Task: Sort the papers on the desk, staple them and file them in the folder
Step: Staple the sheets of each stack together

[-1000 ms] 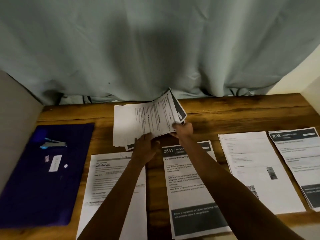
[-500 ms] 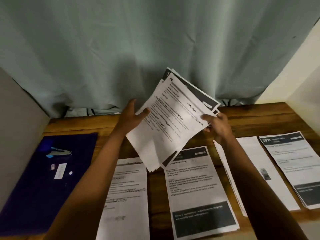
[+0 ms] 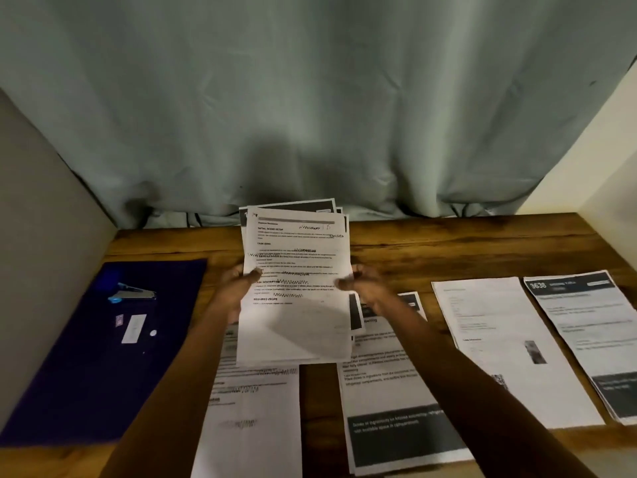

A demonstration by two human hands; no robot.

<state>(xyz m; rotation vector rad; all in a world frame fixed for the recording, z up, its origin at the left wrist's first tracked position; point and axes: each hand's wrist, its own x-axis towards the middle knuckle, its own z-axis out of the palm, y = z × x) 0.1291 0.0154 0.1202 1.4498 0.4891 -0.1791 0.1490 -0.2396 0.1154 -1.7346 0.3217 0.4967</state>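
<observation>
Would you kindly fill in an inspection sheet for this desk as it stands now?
Surface: wooden desk, four paper piles flat along its front.
Job's things: held stack raised over the desk; far-left pile, dark-banner pile, plain pile, "3638" pile; purple folder at left, stapler lying on it.
Clutter: white slip on the folder.
Hands: left hand grips the stack's left edge; right hand grips its right edge.
Cables: nothing seen.
Surroundings: grey-green curtain behind, grey panel at left, pale wall at right.
</observation>
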